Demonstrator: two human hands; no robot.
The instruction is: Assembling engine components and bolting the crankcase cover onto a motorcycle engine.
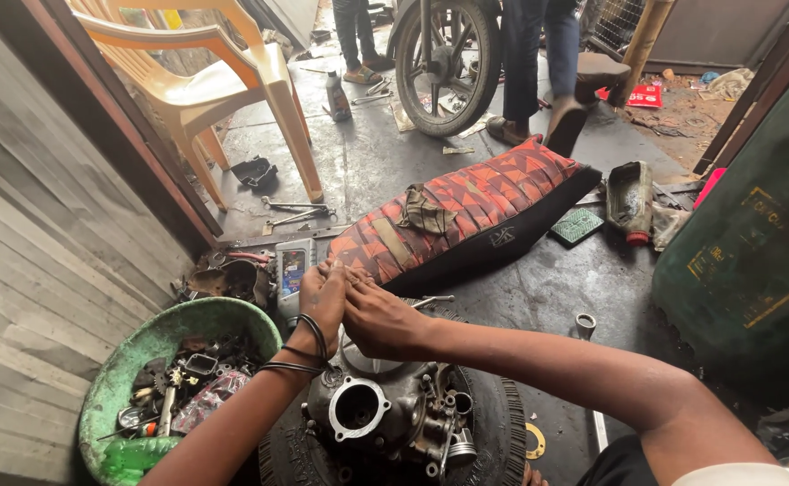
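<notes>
A red flat packet lies beside the wheel.

A plastic chair stands beyond a patterned motorcycle seat.

Engine on tyre, basin left

Free room is measured from the engine block, which is set on a tyre. To its left, passage is blocked by a green basin filled with parts. Just beyond it, the way is closed by a patterned seat. To its right, bare floor is left open, interrupted only by a small metal ring.
</notes>
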